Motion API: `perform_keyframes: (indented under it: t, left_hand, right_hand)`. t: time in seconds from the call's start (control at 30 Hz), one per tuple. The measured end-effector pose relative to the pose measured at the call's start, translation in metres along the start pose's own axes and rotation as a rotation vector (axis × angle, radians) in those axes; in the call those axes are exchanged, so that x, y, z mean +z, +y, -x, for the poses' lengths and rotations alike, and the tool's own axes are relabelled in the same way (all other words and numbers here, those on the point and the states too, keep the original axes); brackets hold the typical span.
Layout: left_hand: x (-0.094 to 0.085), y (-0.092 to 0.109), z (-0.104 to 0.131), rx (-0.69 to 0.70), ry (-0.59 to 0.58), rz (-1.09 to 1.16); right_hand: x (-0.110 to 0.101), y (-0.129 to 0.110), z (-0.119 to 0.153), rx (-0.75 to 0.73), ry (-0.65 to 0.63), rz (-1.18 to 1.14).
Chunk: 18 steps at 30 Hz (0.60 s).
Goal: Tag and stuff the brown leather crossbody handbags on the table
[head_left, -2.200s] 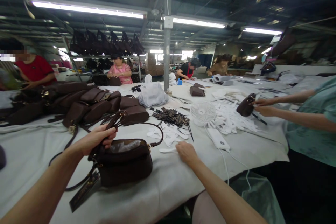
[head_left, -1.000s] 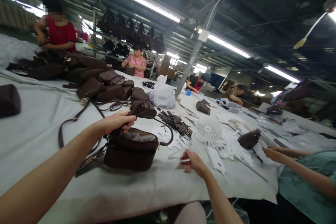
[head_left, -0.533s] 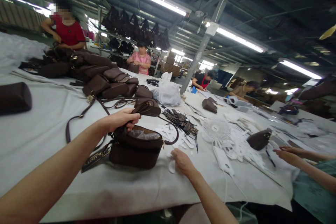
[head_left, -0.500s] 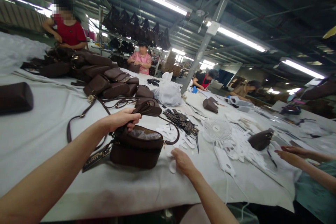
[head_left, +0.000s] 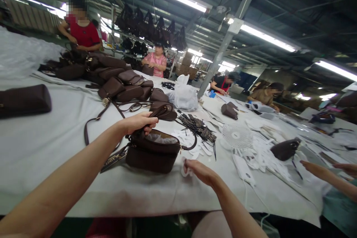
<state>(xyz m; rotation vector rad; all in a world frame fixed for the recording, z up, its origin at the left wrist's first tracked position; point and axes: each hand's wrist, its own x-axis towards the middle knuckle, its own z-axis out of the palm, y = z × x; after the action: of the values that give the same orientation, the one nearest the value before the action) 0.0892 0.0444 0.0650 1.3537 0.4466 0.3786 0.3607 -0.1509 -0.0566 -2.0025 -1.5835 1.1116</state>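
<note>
A small dark brown handbag (head_left: 152, 158) stands upright on the white-covered table, its top unzipped, with clear plastic inside. My left hand (head_left: 142, 122) is closed round its gathered brown strap, above the bag's left rear side. A black tag with gold lettering (head_left: 113, 159) lies at the bag's left end. To the right of the bag, just above the cloth, my right hand (head_left: 199, 171) pinches a small white slip (head_left: 185, 167), partly hidden by the fingers. A loop of strap (head_left: 192, 142) curves out from the bag's right end.
Behind the bag lie a heap of brown bags (head_left: 122, 85), black tags (head_left: 199, 126) and white slips (head_left: 264, 156). A white fan (head_left: 237, 136) stands at right. Another brown bag (head_left: 25, 100) lies at left. A co-worker's hand (head_left: 314, 169) is at far right; other people work behind.
The view has shifted, so most things sit farther right. My right hand has turned with the white slip, now more hidden by the fingers. My left hand keeps its hold on the strap.
</note>
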Motion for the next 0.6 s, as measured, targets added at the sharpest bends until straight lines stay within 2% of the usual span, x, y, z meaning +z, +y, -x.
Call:
perform_keyframes:
  t: [0.1,0.23,0.3,0.4,0.47,0.53,0.6]
  left_hand:
    - [-0.002,-0.002,0.0,0.007,-0.013,-0.016]
    - [-0.004,-0.004,-0.001,0.021,-0.028,-0.003]
    - [-0.004,-0.004,-0.002,0.022,-0.007,0.005]
    - [-0.002,-0.003,-0.003,0.021,0.027,0.002]
    - [-0.001,-0.002,-0.003,0.022,0.039,-0.004]
    - [0.0,-0.002,-0.003,0.026,0.052,-0.007]
    - [0.0,-0.002,-0.003,0.03,0.063,-0.01]
  right_hand:
    - [0.027,-0.011,0.005,0.008,-0.055,0.062]
    - [0.054,-0.013,0.015,0.084,-0.047,0.256]
    - [0.054,-0.009,0.018,0.053,-0.019,0.15]
    - [0.041,0.004,0.022,-0.045,0.064,-0.198]
    - [0.034,0.015,0.025,-0.077,0.077,-0.357]
    - [0.03,0.026,0.028,-0.099,0.056,-0.378]
    - [0.031,0.036,0.031,-0.123,0.042,-0.294]
